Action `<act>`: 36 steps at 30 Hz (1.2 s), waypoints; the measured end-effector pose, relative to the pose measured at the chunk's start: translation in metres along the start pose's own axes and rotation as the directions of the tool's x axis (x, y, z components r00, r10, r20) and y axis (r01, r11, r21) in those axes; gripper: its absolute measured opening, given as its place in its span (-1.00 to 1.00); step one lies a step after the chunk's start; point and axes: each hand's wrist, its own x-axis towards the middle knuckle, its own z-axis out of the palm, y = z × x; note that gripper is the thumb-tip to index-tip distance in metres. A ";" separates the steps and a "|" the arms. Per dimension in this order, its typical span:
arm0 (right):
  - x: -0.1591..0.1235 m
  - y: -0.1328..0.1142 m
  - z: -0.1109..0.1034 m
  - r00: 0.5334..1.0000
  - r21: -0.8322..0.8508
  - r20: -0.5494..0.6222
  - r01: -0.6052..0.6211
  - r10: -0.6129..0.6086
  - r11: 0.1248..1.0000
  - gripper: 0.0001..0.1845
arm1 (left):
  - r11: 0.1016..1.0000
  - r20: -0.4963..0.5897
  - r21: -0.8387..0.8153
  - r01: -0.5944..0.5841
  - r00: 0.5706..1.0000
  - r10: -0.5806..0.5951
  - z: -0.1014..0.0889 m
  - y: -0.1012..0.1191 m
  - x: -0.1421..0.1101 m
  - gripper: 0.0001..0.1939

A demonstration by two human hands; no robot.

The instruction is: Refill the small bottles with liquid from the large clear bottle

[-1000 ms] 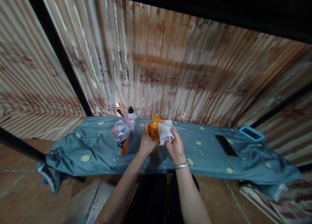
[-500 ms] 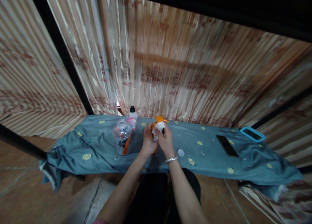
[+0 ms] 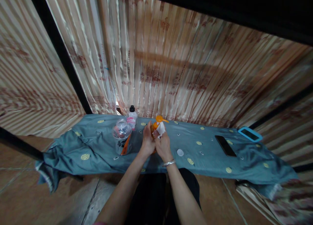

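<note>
Orange plastic tops the pump bottle (image 3: 156, 124), which in the head view stands between your hands over the blue-green cover (image 3: 210, 166), near the middle. Your left hand (image 3: 147, 142) is wrapped around its body; your right hand (image 3: 163, 146) meets it there, pinching a white wipe (image 3: 161, 129) against the bottle. Left of them you have a clear cup (image 3: 121, 140) just beside a black-capped bottle (image 3: 132, 116); right, a white disc (image 3: 180, 152) and, farther off, a dark phone (image 3: 225, 146).

A narrow, shiny silver bracelet (image 3: 169, 163) is circling the right wrist (image 3: 167, 157), between five and six o'clock in the view. Dark clothing (image 3: 144, 200) is covering the legs at six o'clock. A pinkish sleeve edge (image 3: 99, 223) is showing at seven.
</note>
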 end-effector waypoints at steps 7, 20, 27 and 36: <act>0.009 0.001 -0.011 0.992 0.245 -0.056 -0.094 0.111 0.965 -0.52 | 0.999 0.021 0.021 0.031 0.999 -0.032 -0.002 0.003 0.001 0.03; -0.001 -0.021 -0.010 0.987 0.100 -0.049 -0.146 0.151 0.984 -0.57 | 0.999 0.013 -0.043 -0.003 1.000 0.003 -0.001 -0.003 0.001 -0.04; -0.005 -0.017 -0.007 0.993 0.142 0.073 -0.100 0.090 0.985 -0.55 | 0.998 0.029 -0.057 -0.014 0.999 0.016 -0.005 -0.001 0.001 -0.06; 0.056 -0.002 0.000 0.916 0.429 0.289 -0.384 0.278 0.818 -0.51 | 0.989 0.045 -0.085 0.118 0.992 -0.114 -0.007 0.013 -0.001 0.31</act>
